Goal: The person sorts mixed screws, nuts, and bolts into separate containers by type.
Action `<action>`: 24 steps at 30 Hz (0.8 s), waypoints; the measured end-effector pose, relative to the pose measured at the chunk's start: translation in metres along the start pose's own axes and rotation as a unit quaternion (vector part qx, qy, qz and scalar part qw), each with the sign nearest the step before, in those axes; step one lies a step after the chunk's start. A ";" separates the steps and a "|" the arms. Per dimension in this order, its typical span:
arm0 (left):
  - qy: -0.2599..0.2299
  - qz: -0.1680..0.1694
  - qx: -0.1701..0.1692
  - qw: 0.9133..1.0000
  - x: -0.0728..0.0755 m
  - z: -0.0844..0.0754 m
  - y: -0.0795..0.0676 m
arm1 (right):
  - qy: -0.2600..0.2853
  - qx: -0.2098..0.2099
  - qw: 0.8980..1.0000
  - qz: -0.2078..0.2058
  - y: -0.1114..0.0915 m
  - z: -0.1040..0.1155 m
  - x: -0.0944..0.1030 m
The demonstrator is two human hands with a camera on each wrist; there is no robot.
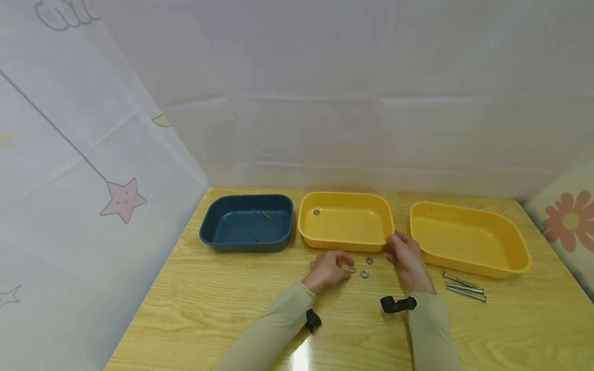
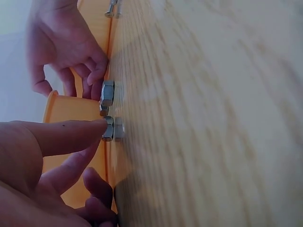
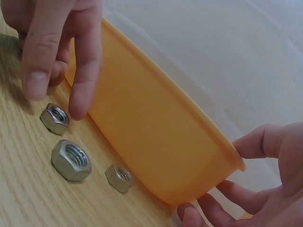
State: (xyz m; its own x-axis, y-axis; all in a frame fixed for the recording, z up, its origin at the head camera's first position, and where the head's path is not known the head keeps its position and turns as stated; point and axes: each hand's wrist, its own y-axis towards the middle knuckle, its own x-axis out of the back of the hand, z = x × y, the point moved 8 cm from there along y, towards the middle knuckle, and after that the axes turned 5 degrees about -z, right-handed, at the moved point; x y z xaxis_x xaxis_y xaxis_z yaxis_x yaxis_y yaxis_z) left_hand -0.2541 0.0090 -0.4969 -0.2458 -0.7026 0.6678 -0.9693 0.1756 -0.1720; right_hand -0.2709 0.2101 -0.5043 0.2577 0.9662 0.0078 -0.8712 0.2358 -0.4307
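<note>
Three metal hex nuts lie on the wooden table in front of the middle yellow tray [image 1: 345, 246]. My left hand [image 1: 328, 269] reaches in from the left, thumb and index finger spread on either side of the nearest nut [image 3: 54, 119]. In the right wrist view a gap shows between those fingertips and that nut. A larger nut [image 3: 72, 161] and another nut [image 3: 119, 178] sit just beyond. With the thumb at the rim and fingers under the wall, my right hand [image 1: 406, 256] holds the tray's right front corner. One more nut [image 1: 316, 212] lies inside this tray.
To the left stands a dark blue tray [image 1: 246, 247] with a few thin brass-coloured pieces in it. Another yellow tray [image 1: 473, 265] is at the right, and several long bolts [image 1: 465, 291] lie in front of it. A cloth backdrop [image 1: 297, 129] hangs behind the table.
</note>
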 end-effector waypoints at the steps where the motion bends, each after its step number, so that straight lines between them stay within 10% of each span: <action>1: 0.001 -0.002 -0.001 1.000 0.000 0.000 0.000 | 0.000 0.000 1.000 0.000 0.000 0.000 0.000; 24: 0.062 -0.005 0.005 0.998 -0.005 -0.005 0.001 | -0.012 0.008 1.000 0.000 -0.001 0.001 0.001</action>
State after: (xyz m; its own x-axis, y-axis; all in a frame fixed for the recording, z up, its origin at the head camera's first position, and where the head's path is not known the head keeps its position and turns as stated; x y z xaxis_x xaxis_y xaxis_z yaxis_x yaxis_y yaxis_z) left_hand -0.2535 0.0161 -0.4964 -0.2358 -0.6127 0.7543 -0.9717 0.1622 -0.1719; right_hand -0.2708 0.2106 -0.5027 0.2467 0.9686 0.0301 -0.8777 0.2365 -0.4167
